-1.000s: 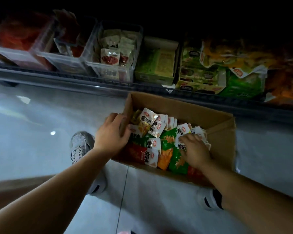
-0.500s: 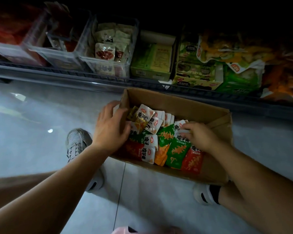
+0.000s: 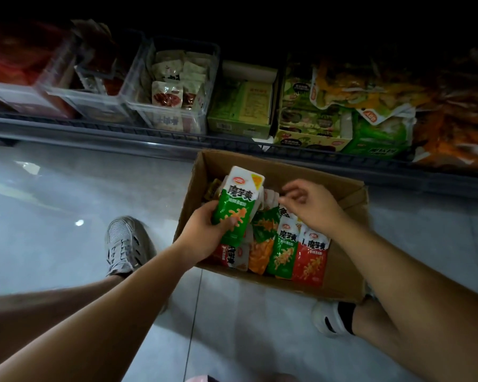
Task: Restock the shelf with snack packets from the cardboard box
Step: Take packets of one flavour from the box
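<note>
Holding green packets point(image 3: 236, 205) above box point(image 3: 287, 166) for shelving.
Gripped by left hand point(image 3: 204, 235); right hand point(image 3: 312, 208) at 3 o'clock, grasp unclear.

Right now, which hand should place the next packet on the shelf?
Left. The left hand grips a green packet above the cardboard box; the right hand hovers over the packets in it, grip unclear.

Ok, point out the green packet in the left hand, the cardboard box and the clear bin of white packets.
green packet point(image 3: 239, 201): head view, on its printed front.
cardboard box point(image 3: 345, 257): head view, on bare cardboard at its right side.
clear bin point(image 3: 171, 119): head view, on its front wall.
</note>
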